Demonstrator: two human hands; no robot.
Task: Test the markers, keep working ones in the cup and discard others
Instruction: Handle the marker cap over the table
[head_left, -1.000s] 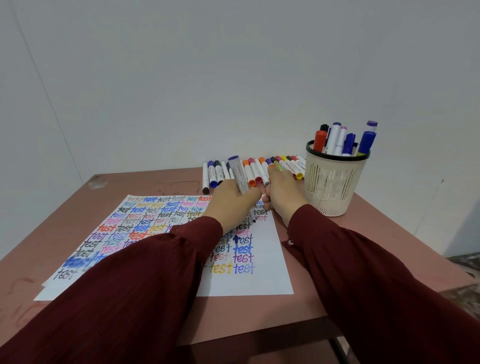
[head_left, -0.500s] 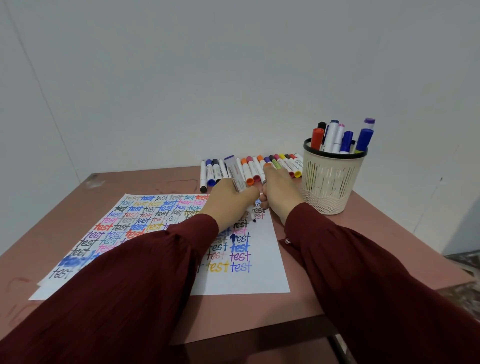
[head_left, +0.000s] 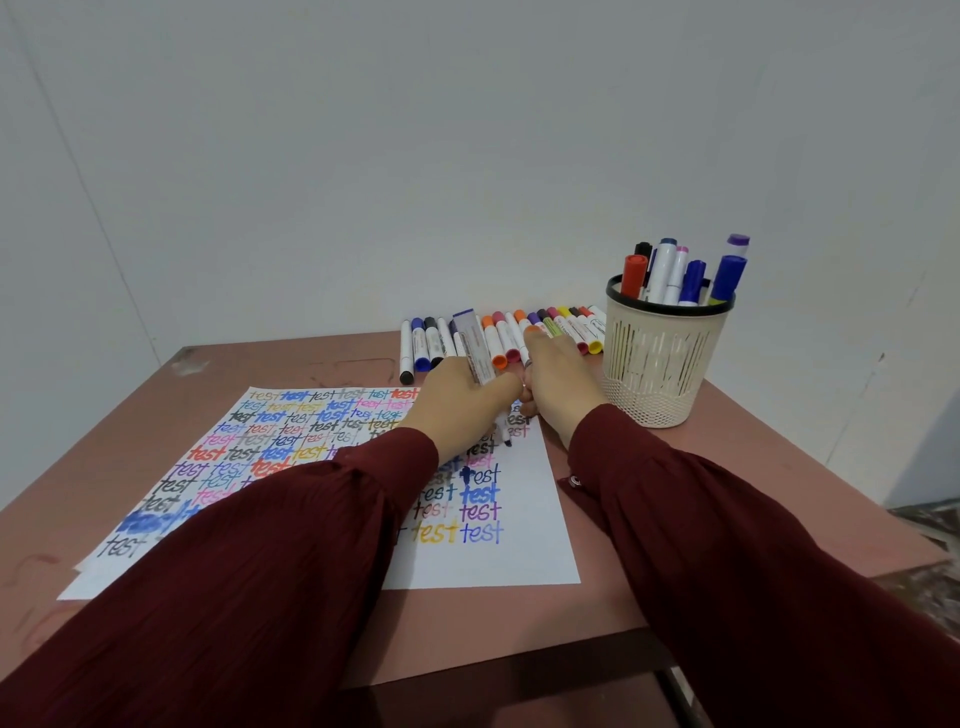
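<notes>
Over on the left, the reddish-brown table (head_left: 78, 467) carries a white sheet of paper (head_left: 493, 564), and it's packed with the word "test" in row after row of blue, black, red, pink, yellow and purple ink. Across it comes the left arm in a dark red sleeve (head_left: 249, 571), and the left hand (head_left: 462, 400) is curled round a marker (head_left: 478, 348). The marker is uncapped and tilted, its pale purple back end pointing up and away towards the wall and its dark tip down at the paper, right beside the written words near the sheet's far right corner. Behind that, along the far edge of the table against the wall, lies the row of markers (head_left: 421, 345), side by side, with caps in black, blue, orange, pink, purple, yellow and red. Now the right hand (head_left: 558, 379), just beside the left, is palm down with its fingers (head_left: 543, 338) stretched forward, the tips lying on the middle of that row and not visibly wrapped round any one marker, the thumb tucked in close to the left hand. Furthest right stands the cup (head_left: 660, 364), a beige slotted holder with a black rim, upright just beside the end of the row, and a bunch of standing markers (head_left: 665, 270) pokes out of its top: red, black, white, pink, blue, purple.
</notes>
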